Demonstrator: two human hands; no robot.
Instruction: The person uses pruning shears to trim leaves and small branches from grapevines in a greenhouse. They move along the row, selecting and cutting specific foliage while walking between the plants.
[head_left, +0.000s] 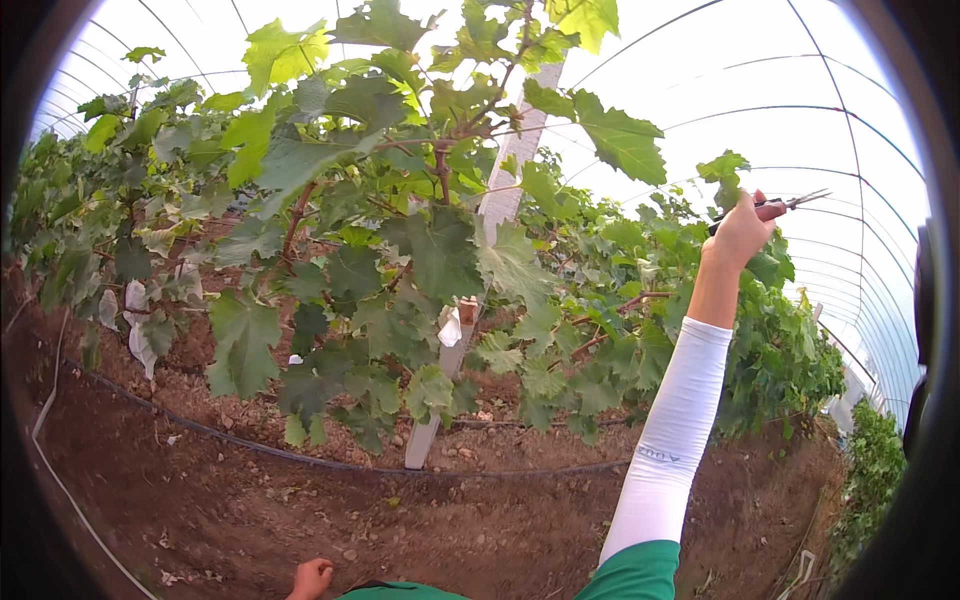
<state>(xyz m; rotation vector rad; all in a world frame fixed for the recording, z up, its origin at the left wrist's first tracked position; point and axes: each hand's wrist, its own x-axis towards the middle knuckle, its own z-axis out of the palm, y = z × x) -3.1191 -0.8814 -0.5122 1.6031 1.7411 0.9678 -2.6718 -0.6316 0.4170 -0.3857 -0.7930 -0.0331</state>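
Observation:
My right hand (739, 229) is raised at the right, gripping small pruning snips (780, 208) with dark handles and pointed metal blades that face right. A grapevine leaf (724, 174) shows right by its fingertips; whether they pinch it I cannot tell. Low at the bottom edge, my left hand (311, 579) hangs over the soil with curled fingers, and nothing shows in it. Before me stands a leafy grapevine (442, 255) with brown canes, beside a pale concrete post (510, 176) that leans slightly.
White fruit bags (140, 330) hang among the leaves at left, and a white piece (450, 328) sits by the post. A dark irrigation hose (255, 448) runs along the bare soil (360, 517). Curved greenhouse hoops (772, 109) arch overhead. A pale line (56, 465) crosses the left ground.

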